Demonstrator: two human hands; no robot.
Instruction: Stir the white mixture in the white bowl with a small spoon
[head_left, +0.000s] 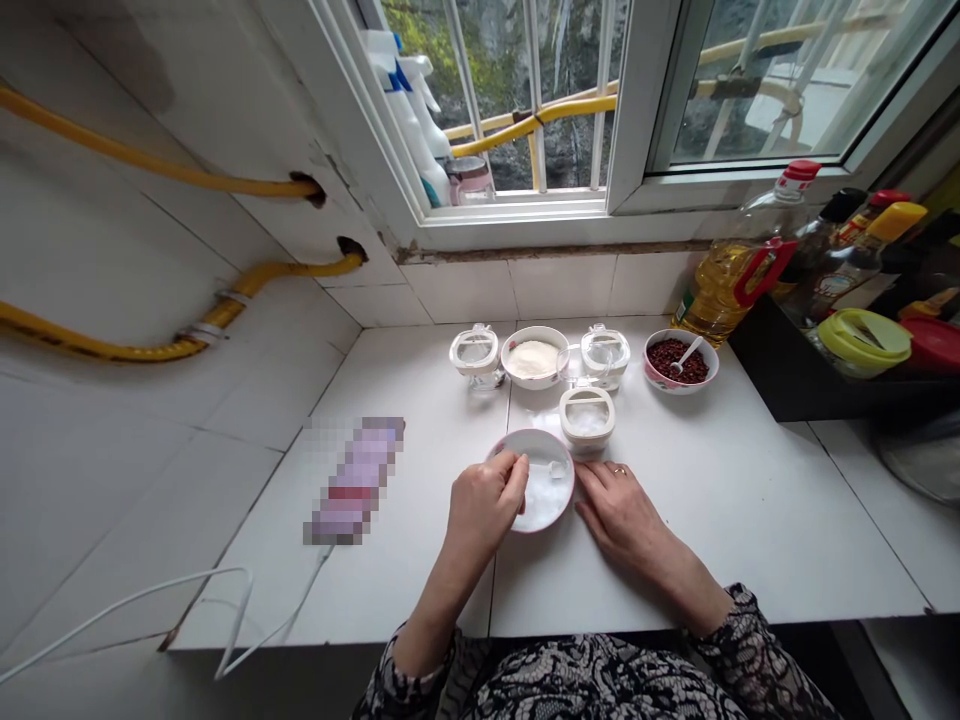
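A small white bowl with a pink rim holds white grains and stands on the white tiled counter. My left hand reaches over its left rim, fingers pinched on a small clear spoon lying in the grains. Flat on the counter, my right hand touches the bowl's right side, a ring on one finger. Just behind the bowl stands a small clear jar with a white lid.
Behind stand two more clear jars, a bowl of white powder and a bowl of red beans with a spoon. Oil and sauce bottles fill the right. A blurred-out object and white cable lie left.
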